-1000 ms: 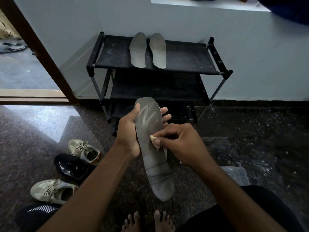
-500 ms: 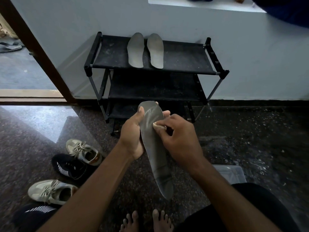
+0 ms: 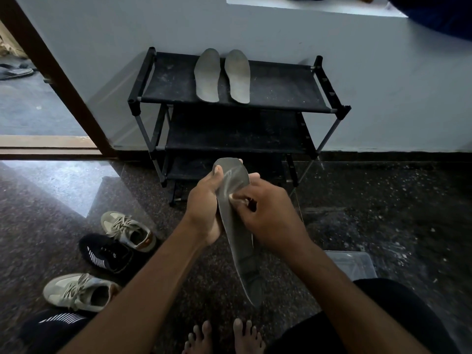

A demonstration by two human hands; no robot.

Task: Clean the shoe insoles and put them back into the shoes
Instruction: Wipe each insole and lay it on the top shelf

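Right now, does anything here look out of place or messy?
The shoes lie jumbled on the floor at left, beige and black mixed, not paired. Pale specks dot the rack and the floor at right.

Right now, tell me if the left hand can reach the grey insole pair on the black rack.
Probably not yet: the left hand grips the dark grey insole, though nothing blocks the way to the grey insole pair.
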